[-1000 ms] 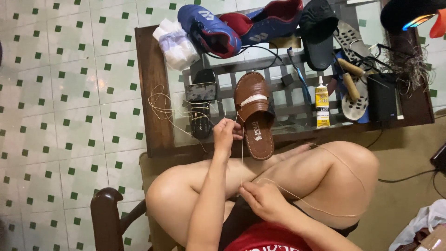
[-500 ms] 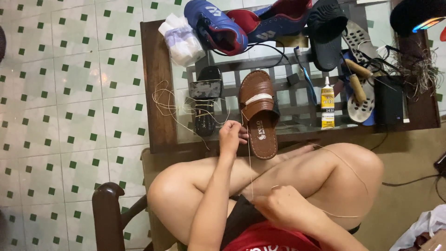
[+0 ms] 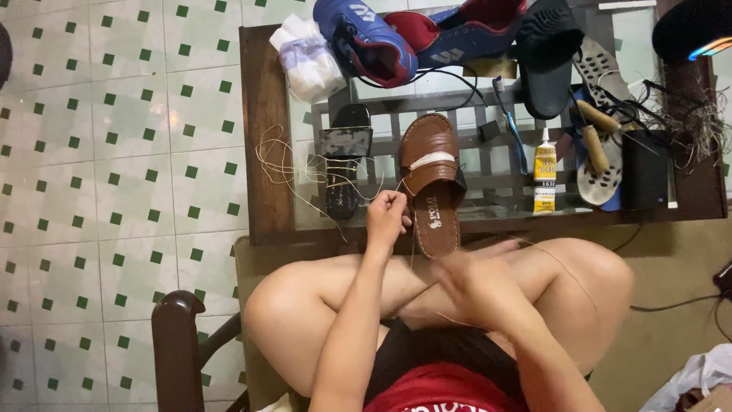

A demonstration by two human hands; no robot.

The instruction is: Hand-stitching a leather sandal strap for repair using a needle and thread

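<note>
Green-dotted white floor tiles (image 3: 114,152) surround a low glass-topped counter (image 3: 263,137) with a dark wooden frame, seen from above by a seated person with bare crossed legs. At the counter's near edge lies a brown leather sandal (image 3: 433,179), toe away from the person, heel end overhanging toward the knees, so it sits within easy reach; a pale band crosses its strap. The left hand (image 3: 387,217) rests just beside the sandal's near left edge, fingers pinched closed on a thin pale thread (image 3: 305,172); the thread trails in loose loops across the counter to the left, and a strand also runs down toward the lap, seemingly kept taut between the hands. The right hand (image 3: 476,286) hovers over the knees, blurred; its grip cannot be told, though a fine strand passes close by it. Left of the sandal lies a dark sandal (image 3: 343,164), partly under the loops of thread. Right of the brown sandal stands a yellow glue bottle (image 3: 544,168), near wooden-handled tools (image 3: 595,133) resting on a pale insole; at the far edge sit blue and red sports shoes (image 3: 389,38), a crumpled white plastic bag (image 3: 309,57) and a black shoe (image 3: 545,61). A dark wooden chair arm (image 3: 177,343) shows beside the left knee.
</note>
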